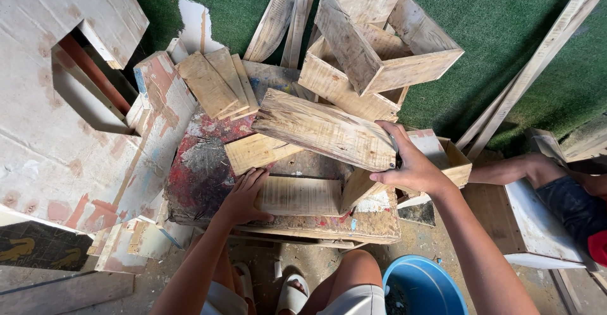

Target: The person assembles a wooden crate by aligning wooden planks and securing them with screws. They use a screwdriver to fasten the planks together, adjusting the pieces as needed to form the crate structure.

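Observation:
My right hand (411, 163) grips the right end of a rough wooden board (322, 128), which lies tilted across the work surface. My left hand (245, 195) rests flat on a smaller wooden plank (297, 196) that lies on a paint-stained bench (202, 169). Another short plank (256, 152) lies under the held board. Behind the board, two open wooden boxes (379, 43) are stacked, the upper one tilted.
Several short planks (218, 84) lie at the bench's back left. A large cut plywood sheet (57, 132) leans at left. Long slats (537, 62) lie on green matting at right. A blue bucket (423, 286) stands by my knee. Another person's leg (537, 169) is at right.

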